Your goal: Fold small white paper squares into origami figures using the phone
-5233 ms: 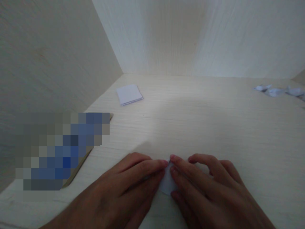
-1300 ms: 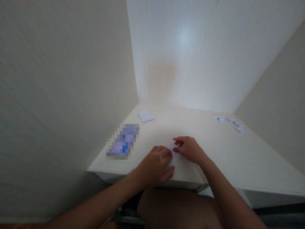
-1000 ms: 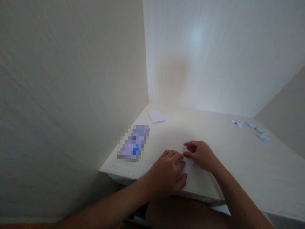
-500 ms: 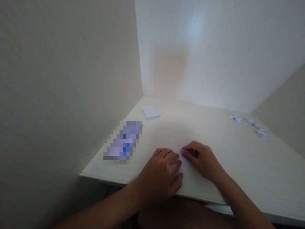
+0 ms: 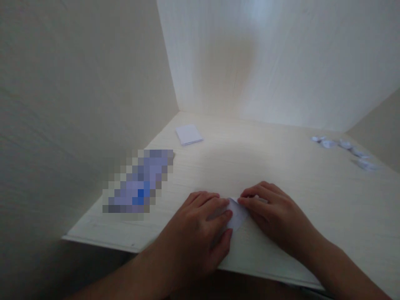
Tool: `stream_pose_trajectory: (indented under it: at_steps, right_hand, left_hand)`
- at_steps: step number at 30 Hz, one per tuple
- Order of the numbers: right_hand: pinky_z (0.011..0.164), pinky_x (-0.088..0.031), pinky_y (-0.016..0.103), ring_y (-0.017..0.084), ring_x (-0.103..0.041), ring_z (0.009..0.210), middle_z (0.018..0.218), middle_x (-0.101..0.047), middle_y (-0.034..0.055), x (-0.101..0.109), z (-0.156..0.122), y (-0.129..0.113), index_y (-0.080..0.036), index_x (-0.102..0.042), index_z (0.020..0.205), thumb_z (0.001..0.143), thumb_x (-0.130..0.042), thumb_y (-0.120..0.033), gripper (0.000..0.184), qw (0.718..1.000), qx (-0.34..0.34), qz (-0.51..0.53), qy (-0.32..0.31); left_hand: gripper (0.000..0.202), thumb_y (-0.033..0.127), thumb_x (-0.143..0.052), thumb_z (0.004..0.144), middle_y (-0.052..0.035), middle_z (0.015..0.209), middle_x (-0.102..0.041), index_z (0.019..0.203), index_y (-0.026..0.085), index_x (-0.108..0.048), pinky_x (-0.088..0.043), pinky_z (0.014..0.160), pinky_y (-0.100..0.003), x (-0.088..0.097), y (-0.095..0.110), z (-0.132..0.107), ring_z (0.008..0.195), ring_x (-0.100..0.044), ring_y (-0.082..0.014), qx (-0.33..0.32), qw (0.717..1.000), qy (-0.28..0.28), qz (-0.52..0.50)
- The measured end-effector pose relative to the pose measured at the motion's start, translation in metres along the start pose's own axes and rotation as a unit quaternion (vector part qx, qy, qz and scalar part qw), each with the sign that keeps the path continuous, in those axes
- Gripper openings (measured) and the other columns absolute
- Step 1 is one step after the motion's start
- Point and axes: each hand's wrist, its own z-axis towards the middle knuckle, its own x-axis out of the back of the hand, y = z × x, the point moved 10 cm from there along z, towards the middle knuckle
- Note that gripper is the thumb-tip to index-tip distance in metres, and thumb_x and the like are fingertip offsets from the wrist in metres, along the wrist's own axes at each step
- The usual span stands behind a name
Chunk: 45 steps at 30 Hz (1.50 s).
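A small white folded paper [image 5: 237, 213] lies on the pale wooden desk [image 5: 281, 175] near its front edge. My left hand [image 5: 200, 229] rests on the paper's left part, fingers curled down and pressing it flat. My right hand [image 5: 273, 212] presses the paper's right part with bent fingertips. The fingertips of both hands nearly meet over the paper, and most of it is hidden under them.
A stack of white square sheets [image 5: 189, 134] lies at the back left by the wall. A blurred-out flat object [image 5: 139, 181] sits along the left edge. Several small folded paper pieces [image 5: 343, 146] lie at the back right. Walls close the desk on three sides.
The view has tilted down and moved closer to the desk. Both hands stay pressed on the folded paper, with only small shifts of the fingers.
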Motion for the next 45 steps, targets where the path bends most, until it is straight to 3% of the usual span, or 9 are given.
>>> stream_pose_trajectory:
  at_steps: [3,8,12,15,18,30,38,45]
  right_hand:
    - [0.086,-0.055,0.035,0.02,-0.066,0.093,0.1,-0.075,0.0063,-0.002,0.008,0.003,-0.019,-0.074,0.102,0.091,-0.063,-0.009,0.018,0.994,-0.049,0.093,-0.005]
    - [0.074,-0.054,0.028,0.016,-0.067,0.079,0.088,-0.074,0.0006,-0.009,0.017,0.017,-0.023,-0.073,0.091,0.085,-0.067,-0.005,0.02,0.976,-0.141,0.163,-0.011]
    - [0.077,-0.052,0.031,0.017,-0.065,0.083,0.091,-0.073,0.0027,-0.005,0.016,0.007,-0.022,-0.074,0.092,0.09,-0.06,-0.003,0.024,0.992,-0.08,0.099,0.002]
    - [0.081,-0.051,0.037,0.021,-0.064,0.087,0.095,-0.073,0.0067,-0.003,0.009,-0.011,-0.021,-0.074,0.098,0.095,-0.059,-0.011,0.018,1.0,0.007,-0.003,-0.005]
    - [0.083,-0.051,0.039,0.022,-0.063,0.088,0.097,-0.072,0.008,-0.004,0.005,-0.021,-0.02,-0.073,0.1,0.096,-0.06,-0.017,0.014,0.998,0.045,-0.044,-0.031]
    - [0.083,-0.059,0.038,0.022,-0.069,0.089,0.1,-0.075,0.0081,-0.001,0.0,-0.024,-0.02,-0.073,0.105,0.096,-0.055,-0.009,0.023,0.998,0.027,-0.011,-0.051]
    - [0.09,-0.059,0.041,0.023,-0.066,0.099,0.113,-0.075,0.0082,-0.002,-0.01,-0.015,-0.02,-0.07,0.12,0.096,-0.056,-0.009,0.03,0.998,0.038,0.035,-0.032]
    - [0.086,-0.058,0.042,0.023,-0.067,0.092,0.106,-0.077,0.0087,0.001,-0.007,-0.015,-0.018,-0.075,0.109,0.094,-0.055,-0.007,0.027,0.999,0.037,0.019,-0.02]
  left_hand:
    - [0.027,0.022,-0.058,0.094,-0.0066,0.123,-0.069,0.118,0.022,-0.07,-0.052,0.103,-0.048,0.0,-0.004,0.001,0.115,-0.061,-0.0262,0.009,1.0,0.006,-0.008]
    - [0.023,0.02,-0.058,0.095,-0.0082,0.122,-0.068,0.113,0.021,-0.072,-0.055,0.1,-0.045,0.004,-0.004,0.001,0.115,-0.06,-0.025,0.012,1.0,0.023,-0.002]
    - [0.023,0.019,-0.059,0.094,-0.0078,0.118,-0.07,0.113,0.021,-0.072,-0.057,0.098,-0.045,0.006,0.0,0.001,0.113,-0.061,-0.0254,0.0,0.999,0.032,0.01]
    - [0.024,0.019,-0.059,0.094,-0.0076,0.115,-0.071,0.114,0.021,-0.071,-0.057,0.098,-0.047,0.006,0.001,0.001,0.11,-0.063,-0.0254,-0.008,0.999,0.037,0.013]
    - [0.025,0.018,-0.059,0.093,-0.0075,0.113,-0.072,0.116,0.021,-0.069,-0.056,0.098,-0.049,0.006,0.001,0.002,0.108,-0.064,-0.0256,-0.011,0.999,0.038,0.013]
    - [0.023,0.02,-0.057,0.094,-0.0094,0.117,-0.068,0.114,0.02,-0.07,-0.056,0.099,-0.047,0.001,-0.002,0.002,0.112,-0.062,-0.0263,0.01,1.0,0.013,0.009]
    - [0.024,0.018,-0.057,0.095,-0.0081,0.119,-0.072,0.115,0.019,-0.07,-0.056,0.101,-0.047,0.006,0.005,0.004,0.111,-0.065,-0.0252,-0.02,0.999,0.038,0.023]
    - [0.023,0.017,-0.059,0.094,-0.0069,0.12,-0.073,0.113,0.018,-0.071,-0.054,0.104,-0.046,0.006,0.005,0.003,0.113,-0.065,-0.0242,-0.024,0.998,0.046,0.025]
